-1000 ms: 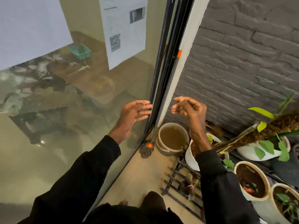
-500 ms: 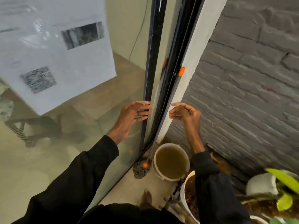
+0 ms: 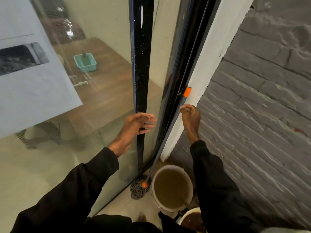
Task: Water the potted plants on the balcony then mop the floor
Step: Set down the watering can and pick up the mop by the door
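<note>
A mop leans in the corner, its dark handle [image 3: 165,138] running up along the white door post to an orange collar [image 3: 187,91]. Its grey string head [image 3: 138,189] rests on the floor. My right hand [image 3: 191,116] is just right of the handle below the collar, fingers curled, with nothing visibly in its grip. My left hand [image 3: 136,124] is held out with straight fingers in front of the black door frame [image 3: 141,64]. A white bucket [image 3: 157,200] of murky brown water stands beside the mop head. A white pot [image 3: 182,219] with dark soil shows at the bottom edge.
A glass pane [image 3: 84,115] fills the left, with a white paper sheet [image 3: 33,91] stuck on it and a table with a teal basket [image 3: 85,62] behind it. A grey brick wall [image 3: 260,115] closes the right. A narrow strip of tan floor [image 3: 121,204] lies between them.
The view has closed in on the corner and the plants at the right have left the frame. Both hands have come nearer the mop handle, and the right hand's fingers have curled tighter.
</note>
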Motion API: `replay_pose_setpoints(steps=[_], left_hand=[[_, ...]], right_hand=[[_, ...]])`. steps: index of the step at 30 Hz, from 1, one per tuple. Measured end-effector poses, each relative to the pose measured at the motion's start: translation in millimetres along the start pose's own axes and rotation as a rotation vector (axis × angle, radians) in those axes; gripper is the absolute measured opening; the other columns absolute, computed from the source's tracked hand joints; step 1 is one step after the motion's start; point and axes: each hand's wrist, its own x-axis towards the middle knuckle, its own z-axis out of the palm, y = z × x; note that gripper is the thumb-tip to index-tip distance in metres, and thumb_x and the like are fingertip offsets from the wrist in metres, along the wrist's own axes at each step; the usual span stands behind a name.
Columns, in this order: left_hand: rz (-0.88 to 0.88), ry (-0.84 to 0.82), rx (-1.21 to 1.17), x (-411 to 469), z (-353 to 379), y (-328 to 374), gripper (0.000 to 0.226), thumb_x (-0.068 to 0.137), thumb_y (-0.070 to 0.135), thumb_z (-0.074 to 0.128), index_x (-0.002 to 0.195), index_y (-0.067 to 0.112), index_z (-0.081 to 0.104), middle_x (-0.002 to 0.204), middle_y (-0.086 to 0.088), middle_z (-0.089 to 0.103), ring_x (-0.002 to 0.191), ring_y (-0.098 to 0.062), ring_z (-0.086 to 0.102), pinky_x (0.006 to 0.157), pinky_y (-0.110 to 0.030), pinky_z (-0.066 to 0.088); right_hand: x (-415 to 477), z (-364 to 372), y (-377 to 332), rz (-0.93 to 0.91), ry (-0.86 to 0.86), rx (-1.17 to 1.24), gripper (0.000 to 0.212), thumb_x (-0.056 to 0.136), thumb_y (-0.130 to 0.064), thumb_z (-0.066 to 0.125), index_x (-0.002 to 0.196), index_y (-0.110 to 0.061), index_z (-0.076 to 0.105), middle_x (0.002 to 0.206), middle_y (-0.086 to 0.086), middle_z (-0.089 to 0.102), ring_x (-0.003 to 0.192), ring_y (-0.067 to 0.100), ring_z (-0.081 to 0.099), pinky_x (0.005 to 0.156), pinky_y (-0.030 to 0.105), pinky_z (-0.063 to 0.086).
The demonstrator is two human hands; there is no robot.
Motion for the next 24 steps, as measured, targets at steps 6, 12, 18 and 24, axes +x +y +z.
replay_pose_setpoints(steps=[6,12,18,24], left_hand=[[-0.029,-0.023,0.04,19,21,-10,0.028,0.107,0.027,0.052,0.122,0.013,0.071,0.119,0.001,0.077,0.111,-0.019,0.073,0.101,-0.039,0.057],[-0.079,0.016,0.071,35,26,-16,0.025,0.107,0.023,0.052,0.121,0.014,0.071,0.118,0.0,0.077,0.11,-0.019,0.074,0.1,-0.04,0.057],[-0.132,0.039,0.069,34,21,-28,0.025,0.107,0.024,0.053,0.121,0.015,0.071,0.117,0.0,0.078,0.11,-0.019,0.074,0.1,-0.039,0.056],[-0.186,0.058,0.106,18,13,-45,0.025,0.106,0.023,0.054,0.122,0.012,0.071,0.117,-0.003,0.077,0.11,-0.022,0.073,0.102,-0.042,0.057]], right_hand=[[41,19,20,0.036,0.016,-0.106,0.043,0.099,-0.014,0.069,0.137,0.003,0.057,0.138,0.019,0.063,0.128,0.031,0.061,0.111,0.038,0.049],[64,31,25,0.081,-0.056,-0.129,0.04,0.101,-0.016,0.068,0.133,0.003,0.055,0.129,0.019,0.066,0.118,0.032,0.064,0.105,0.046,0.051],[54,34,38,0.119,-0.064,-0.053,0.04,0.105,-0.031,0.062,0.091,0.006,0.064,0.082,0.019,0.067,0.082,0.033,0.069,0.084,0.046,0.055],[1,40,54,0.136,-0.136,0.118,0.041,0.103,-0.029,0.066,0.072,-0.008,0.048,0.064,0.013,0.039,0.054,0.023,0.043,0.054,0.038,0.046]])
